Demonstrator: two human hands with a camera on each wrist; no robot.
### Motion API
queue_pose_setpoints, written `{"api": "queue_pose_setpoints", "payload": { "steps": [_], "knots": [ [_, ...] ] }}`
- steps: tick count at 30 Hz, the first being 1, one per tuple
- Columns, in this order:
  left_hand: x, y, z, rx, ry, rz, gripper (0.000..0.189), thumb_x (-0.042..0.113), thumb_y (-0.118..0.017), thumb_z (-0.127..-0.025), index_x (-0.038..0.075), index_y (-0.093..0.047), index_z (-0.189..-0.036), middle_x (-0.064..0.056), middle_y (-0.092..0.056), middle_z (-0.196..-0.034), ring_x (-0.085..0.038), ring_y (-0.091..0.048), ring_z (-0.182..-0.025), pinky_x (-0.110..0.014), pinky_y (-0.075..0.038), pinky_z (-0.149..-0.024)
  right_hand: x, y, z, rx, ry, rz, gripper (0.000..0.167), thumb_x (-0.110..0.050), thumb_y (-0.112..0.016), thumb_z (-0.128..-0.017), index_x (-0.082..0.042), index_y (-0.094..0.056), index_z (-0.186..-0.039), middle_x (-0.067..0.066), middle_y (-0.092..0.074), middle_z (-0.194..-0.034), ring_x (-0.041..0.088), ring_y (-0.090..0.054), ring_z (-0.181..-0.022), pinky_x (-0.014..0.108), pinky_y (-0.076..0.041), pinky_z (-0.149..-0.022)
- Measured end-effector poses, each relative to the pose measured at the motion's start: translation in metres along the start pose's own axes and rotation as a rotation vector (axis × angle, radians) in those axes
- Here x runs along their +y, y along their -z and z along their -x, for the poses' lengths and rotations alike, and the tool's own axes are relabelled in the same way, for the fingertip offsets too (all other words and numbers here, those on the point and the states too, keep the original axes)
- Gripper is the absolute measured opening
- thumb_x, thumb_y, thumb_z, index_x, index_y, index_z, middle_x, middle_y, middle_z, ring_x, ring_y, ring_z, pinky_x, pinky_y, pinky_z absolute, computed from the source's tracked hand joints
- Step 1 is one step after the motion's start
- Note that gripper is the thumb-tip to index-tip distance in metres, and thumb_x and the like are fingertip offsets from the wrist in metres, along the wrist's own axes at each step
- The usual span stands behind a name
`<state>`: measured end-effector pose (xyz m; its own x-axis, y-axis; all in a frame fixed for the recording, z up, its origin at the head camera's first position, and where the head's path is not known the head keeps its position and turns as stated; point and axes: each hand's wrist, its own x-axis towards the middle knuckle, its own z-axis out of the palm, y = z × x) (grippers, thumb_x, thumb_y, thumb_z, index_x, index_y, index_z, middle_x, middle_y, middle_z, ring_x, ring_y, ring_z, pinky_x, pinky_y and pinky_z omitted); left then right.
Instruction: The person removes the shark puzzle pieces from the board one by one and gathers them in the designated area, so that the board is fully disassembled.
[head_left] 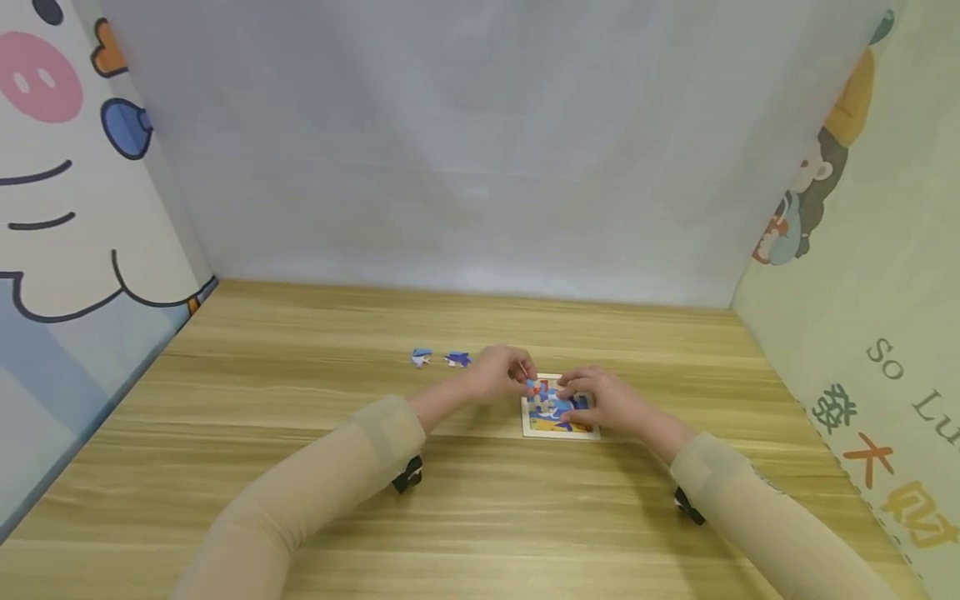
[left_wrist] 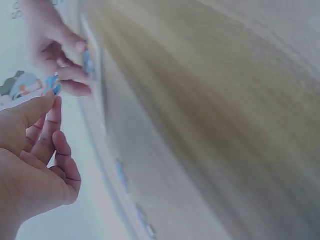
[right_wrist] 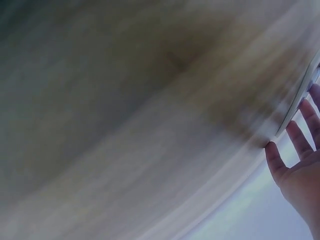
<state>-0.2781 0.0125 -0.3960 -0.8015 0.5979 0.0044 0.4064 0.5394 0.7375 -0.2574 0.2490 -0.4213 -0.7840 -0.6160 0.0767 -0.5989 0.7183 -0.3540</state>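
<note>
In the head view, the puzzle board (head_left: pixel 561 435) lies flat on the wood-grain counter (head_left: pixel 525 533), its pale frame around a picture with blue, yellow and red. The left hand (head_left: pixel 497 373) is at the board's upper left corner, thumb and fingers drawn close together. The right hand (head_left: pixel 611 400) reaches over the board's right side with its fingers spread. One loose piece (head_left: pixel 422 357) and a second loose piece (head_left: pixel 457 359), both blue and white, lie in a row on the counter to the left of the left hand, the second just beside it. The arms wear beige sleeves (head_left: pixel 337 471). A pale backdrop (head_left: pixel 465 167) hangs behind the counter, between a cartoon panel (head_left: pixel 60 175) and a panel with lettering (head_left: pixel 847 333).

In the left wrist view, the left grip is clamped on a small blue puzzle piece (left_wrist: pixel 53 85), pinched between thumb and fingertips and held off the counter. Beyond it, the right hand's fingers touch the board, seen nearly edge-on.

In the right wrist view, the right grip is apart, its fingers fanned out along the board's edge; much of the counter is blurred.
</note>
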Motion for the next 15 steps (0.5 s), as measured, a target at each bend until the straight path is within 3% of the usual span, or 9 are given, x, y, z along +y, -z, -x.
{"api": "queue_pose_setpoints", "payload": {
  "steps": [6,15],
  "knots": [
    [0.008,0.016,0.012,-0.007,0.031,0.005,0.014,0.01,-0.075,-0.08,0.009,-0.066,-0.091,0.0,-0.065,-0.083,-0.011,-0.059,-0.078,-0.021,-0.049,-0.069,-0.002,0.0,-0.001,-0.006,-0.007,-0.011,0.038,-0.03,-0.074,-0.08,-0.005,-0.069,-0.109,0.013,-0.059,-0.125,0.034,-0.052,-0.118,0.051,-0.04,-0.099],
    [0.005,0.036,0.036,-0.022,0.074,0.038,0.017,0.009,-0.074,-0.08,0.006,-0.065,-0.094,-0.001,-0.063,-0.08,-0.011,-0.058,-0.076,-0.021,-0.047,-0.066,-0.003,0.0,0.0,-0.007,0.003,-0.004,0.039,-0.03,-0.074,-0.081,-0.005,-0.068,-0.111,0.013,-0.059,-0.125,0.035,-0.052,-0.118,0.052,-0.039,-0.099]
  ]
}}
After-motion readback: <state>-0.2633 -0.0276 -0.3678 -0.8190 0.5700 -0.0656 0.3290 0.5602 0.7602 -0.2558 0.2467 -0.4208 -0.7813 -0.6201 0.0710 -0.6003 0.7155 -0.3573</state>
